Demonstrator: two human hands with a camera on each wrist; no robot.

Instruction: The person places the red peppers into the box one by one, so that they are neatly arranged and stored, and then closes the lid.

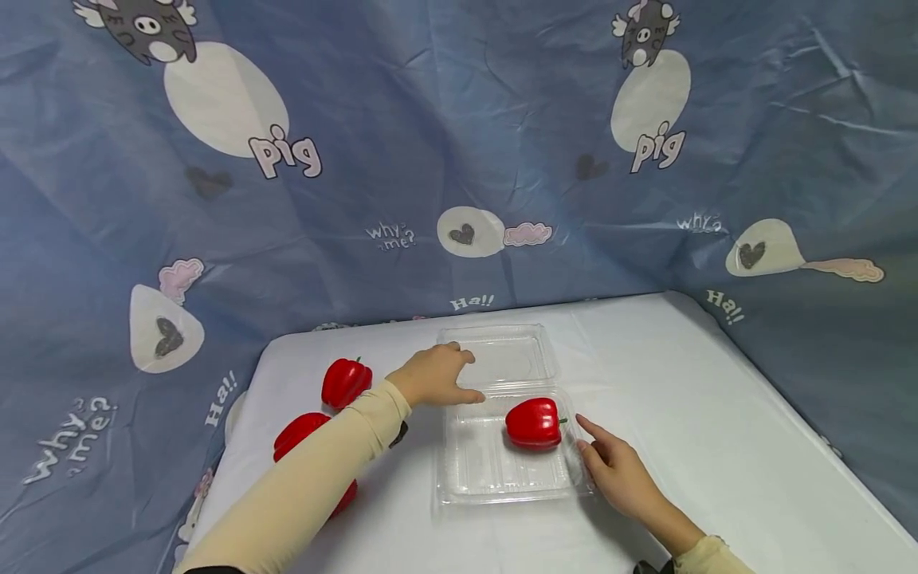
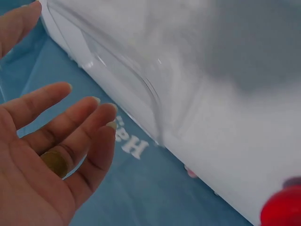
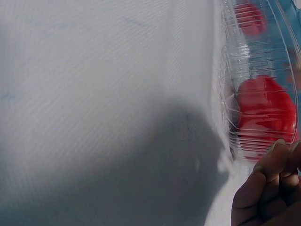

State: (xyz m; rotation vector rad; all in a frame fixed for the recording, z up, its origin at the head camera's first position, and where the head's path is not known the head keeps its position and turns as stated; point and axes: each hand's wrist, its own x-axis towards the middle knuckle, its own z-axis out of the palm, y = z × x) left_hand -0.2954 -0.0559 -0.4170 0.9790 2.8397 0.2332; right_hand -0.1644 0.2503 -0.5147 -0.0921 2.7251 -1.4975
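A clear plastic clamshell container (image 1: 469, 486) lies with its lid (image 1: 502, 328) folded back away from me. One red bell pepper (image 1: 532, 424) sits in the base on its side, stem to the right. My left hand (image 1: 433, 376) hovers by the container's left side near the hinge, thumb and fingers spread with nothing between them; its fingers (image 2: 89, 136) also show loosely bent in the left wrist view. At the base's right rim, my right hand (image 1: 620, 478) pinches the edge with thumb and fingers, its fingertips (image 3: 277, 150) right at the rim in the right wrist view.
Left of the container are more red bell peppers, one at the back (image 1: 347, 383) and one nearer (image 1: 297, 433), with another partly hidden under my left sleeve (image 1: 308, 470). A white cloth covers the table (image 1: 717, 414). Behind it hangs a blue printed curtain (image 1: 402, 159).
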